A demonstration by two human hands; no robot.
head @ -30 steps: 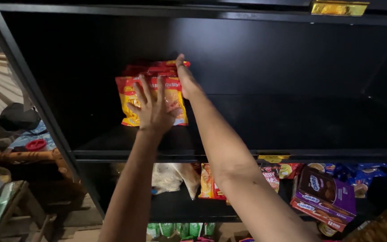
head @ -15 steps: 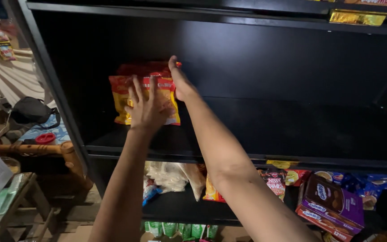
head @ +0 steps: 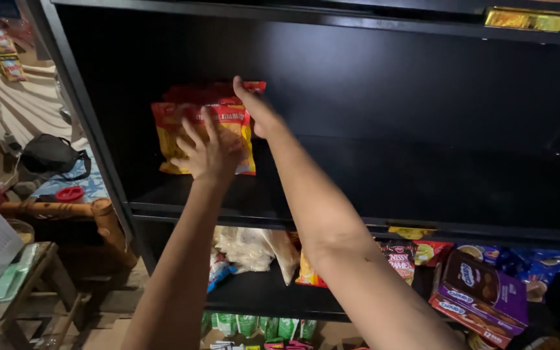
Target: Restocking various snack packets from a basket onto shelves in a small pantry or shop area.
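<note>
Hands both on stack of red-and-yellow crinkly plastic snack packets (head: 228, 126), standing upright at left end of black shelf (head: 422, 188). Left hand (head: 210, 150) spread flat, fingers open, pressing packet fronts, apparently to keep them from tipping forward. Right hand (head: 254, 107) stretched along stack's top right edge, palm against it, not gripping, seemingly squaring stack. Purple biscuit box (head: 481, 295) well below right forearm, on lower shelf.

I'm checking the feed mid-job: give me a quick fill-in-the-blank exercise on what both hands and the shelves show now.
1. Both hands press on a stack of red and yellow snack packets standing on the ____ shelf.
2. The left hand lies flat against the packets' ____ face.
3. The right hand touches the stack's ____ side.
4. The purple box sits on the ____ shelf.

Missing words: upper; front; right; lower
</note>
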